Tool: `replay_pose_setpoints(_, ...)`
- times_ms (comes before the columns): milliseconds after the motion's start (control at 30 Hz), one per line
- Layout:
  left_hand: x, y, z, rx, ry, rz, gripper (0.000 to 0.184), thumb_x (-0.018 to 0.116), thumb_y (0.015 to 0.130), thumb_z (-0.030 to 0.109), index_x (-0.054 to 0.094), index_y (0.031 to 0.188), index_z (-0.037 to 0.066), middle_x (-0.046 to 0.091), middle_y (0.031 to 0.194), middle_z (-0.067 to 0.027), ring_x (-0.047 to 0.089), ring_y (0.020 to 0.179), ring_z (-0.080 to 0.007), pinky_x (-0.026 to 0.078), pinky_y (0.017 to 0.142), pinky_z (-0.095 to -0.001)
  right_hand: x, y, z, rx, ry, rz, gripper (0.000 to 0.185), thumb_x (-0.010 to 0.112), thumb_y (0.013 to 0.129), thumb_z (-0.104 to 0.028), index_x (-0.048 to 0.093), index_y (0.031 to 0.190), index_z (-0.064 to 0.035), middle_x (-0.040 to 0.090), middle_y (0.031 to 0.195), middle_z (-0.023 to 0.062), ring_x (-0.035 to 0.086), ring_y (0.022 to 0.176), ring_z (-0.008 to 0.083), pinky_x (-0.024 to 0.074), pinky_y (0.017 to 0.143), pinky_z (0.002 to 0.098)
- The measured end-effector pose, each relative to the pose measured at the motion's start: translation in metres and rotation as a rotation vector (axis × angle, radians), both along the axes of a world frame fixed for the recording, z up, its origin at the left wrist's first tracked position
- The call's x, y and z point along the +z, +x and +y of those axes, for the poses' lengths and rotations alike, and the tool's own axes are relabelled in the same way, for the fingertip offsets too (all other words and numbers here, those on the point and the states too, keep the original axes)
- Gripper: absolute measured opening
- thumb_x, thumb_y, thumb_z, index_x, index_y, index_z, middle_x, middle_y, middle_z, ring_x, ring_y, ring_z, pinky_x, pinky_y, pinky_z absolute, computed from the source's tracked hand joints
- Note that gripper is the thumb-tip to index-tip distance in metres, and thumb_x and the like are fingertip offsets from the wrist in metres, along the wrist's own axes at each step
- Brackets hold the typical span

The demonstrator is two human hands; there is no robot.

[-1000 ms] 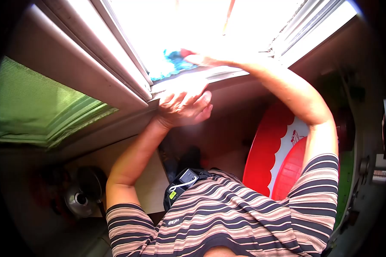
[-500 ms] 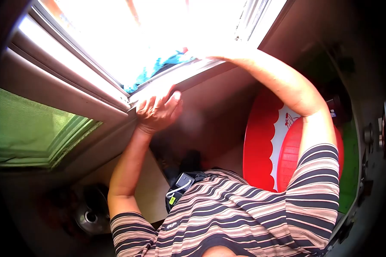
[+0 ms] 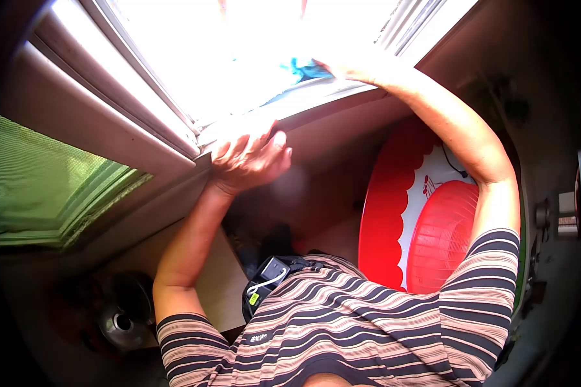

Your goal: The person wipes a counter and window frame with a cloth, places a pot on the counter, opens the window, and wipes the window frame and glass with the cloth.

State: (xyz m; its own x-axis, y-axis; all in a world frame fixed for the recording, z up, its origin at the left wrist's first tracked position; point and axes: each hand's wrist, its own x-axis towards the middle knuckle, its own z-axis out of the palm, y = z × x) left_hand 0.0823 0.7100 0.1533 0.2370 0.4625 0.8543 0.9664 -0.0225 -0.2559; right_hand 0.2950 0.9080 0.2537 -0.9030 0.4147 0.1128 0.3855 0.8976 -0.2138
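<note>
Sunlit window frame (image 3: 126, 97) met both hands at its lower edge

From the head camera, glare washed out most of the opening, while the wall below sat in brown shadow. A green-tinted mesh screen (image 3: 42, 184) showed at the far left.

The right arm reached forward from the striped shirt (image 3: 342, 322), bent wide at the elbow, its forearm sweeping inward over the bottom rail (image 3: 319, 93). At its end the right hand (image 3: 343, 68) lay low over the rail, fingers pointing left. A crumpled blue cloth (image 3: 300, 69) was at those fingertips, touching them, partly bleached by the light. Whether the fingers were clamped on the cloth or merely pressed against it, I could not tell.

The left arm rose more steeply, elbow bent and out to the side. The left hand (image 3: 252, 158) was at the near edge of the rail, by the frame's left corner, back of the hand uppermost and knuckles bent. No object showed in it; glare blurred the fingertips, so I could not tell whether they gripped the edge.

Beneath the right arm stood a red-and-white scalloped panel (image 3: 382, 232) with a ribbed red cover (image 3: 442, 238) beside it. A dark waist pouch (image 3: 248, 303) carried a small grey device (image 3: 272, 267), and a metal vessel (image 3: 124, 329) sat lower left.
</note>
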Motion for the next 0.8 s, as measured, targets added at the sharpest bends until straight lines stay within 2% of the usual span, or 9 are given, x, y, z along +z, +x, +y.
replay_pose_setpoints(267, -0.004, 0.001, 0.001, -0.009, 0.021, -0.012, 0.017, 0.066, 0.071, 0.037, 0.062, 0.082, 0.025, 0.067, 0.102, 0.0089, 0.054, 0.062, -0.0076, 0.035, 0.058, -0.0276, -0.005, -0.002, -0.010, 0.009, 0.007, 0.037, 0.033, 0.065, 0.084, -0.030, 0.062, 0.110, -0.0095, 0.065, 0.096, 0.0107, 0.060, 0.091, 0.0212, 0.0474, 0.082, 0.0345)
replay_pose_setpoints(333, -0.006, 0.002, 0.000, 0.028, -0.037, -0.022, 0.015, 0.067, 0.069, 0.038, 0.067, 0.080, 0.027, 0.067, 0.110, 0.0045, 0.055, 0.064, -0.0134, 0.038, 0.063, -0.0329, -0.007, -0.003, -0.011, 0.017, 0.016, 0.051, 0.033, 0.066, 0.084, -0.030, 0.062, 0.110, -0.0097, 0.065, 0.096, 0.0107, 0.060, 0.091, 0.0212, 0.0474, 0.082, 0.0345)
replay_pose_setpoints(367, -0.004, 0.002, 0.001, 0.016, -0.028, -0.017, 0.015, 0.067, 0.069, 0.038, 0.067, 0.080, 0.027, 0.067, 0.110, 0.0045, 0.055, 0.064, -0.0134, 0.038, 0.063, -0.0329, -0.008, -0.002, -0.010, 0.020, 0.019, 0.056, 0.033, 0.066, 0.084, -0.030, 0.062, 0.110, -0.0097, 0.065, 0.096, 0.0107, 0.060, 0.091, 0.0212, 0.0474, 0.082, 0.0345)
replay_pose_setpoints(433, -0.001, -0.001, 0.002, -0.016, 0.009, -0.003, 0.017, 0.067, 0.070, 0.037, 0.064, 0.080, 0.023, 0.064, 0.102, 0.0023, 0.057, 0.071, -0.0152, 0.041, 0.066, -0.0307, -0.009, -0.001, -0.011, 0.023, 0.026, 0.077, 0.033, 0.066, 0.084, -0.030, 0.062, 0.110, -0.0099, 0.065, 0.096, 0.0106, 0.060, 0.091, 0.0211, 0.0474, 0.082, 0.0345)
replay_pose_setpoints(467, 0.000, -0.001, -0.001, -0.011, -0.056, -0.009, 0.016, 0.066, 0.071, 0.035, 0.065, 0.081, 0.022, 0.064, 0.101, -0.0003, 0.059, 0.077, -0.0179, 0.042, 0.070, -0.0318, -0.008, -0.002, -0.007, 0.031, 0.028, 0.084, 0.033, 0.066, 0.084, -0.030, 0.062, 0.110, -0.0100, 0.065, 0.096, 0.0106, 0.060, 0.091, 0.0211, 0.0475, 0.081, 0.0345)
replay_pose_setpoints(600, -0.003, -0.003, -0.001, -0.018, -0.036, 0.006, 0.011, 0.066, 0.075, 0.033, 0.065, 0.081, 0.023, 0.065, 0.105, 0.0031, 0.058, 0.073, -0.0147, 0.041, 0.067, -0.0303, -0.007, -0.007, 0.000, 0.055, 0.053, 0.105, 0.033, 0.066, 0.084, -0.029, 0.062, 0.110, -0.0102, 0.065, 0.097, 0.0106, 0.060, 0.091, 0.0209, 0.0475, 0.081, 0.0344)
replay_pose_setpoints(800, -0.007, -0.005, -0.003, 0.031, -0.048, 0.027, 0.009, 0.069, 0.074, 0.031, 0.066, 0.082, 0.027, 0.068, 0.110, 0.0074, 0.055, 0.065, -0.0113, 0.036, 0.064, -0.0294, -0.004, -0.037, 0.024, 0.096, 0.120, 0.066, 0.033, 0.066, 0.083, -0.029, 0.062, 0.110, -0.0107, 0.065, 0.097, 0.0105, 0.060, 0.091, 0.0207, 0.0476, 0.081, 0.0343)
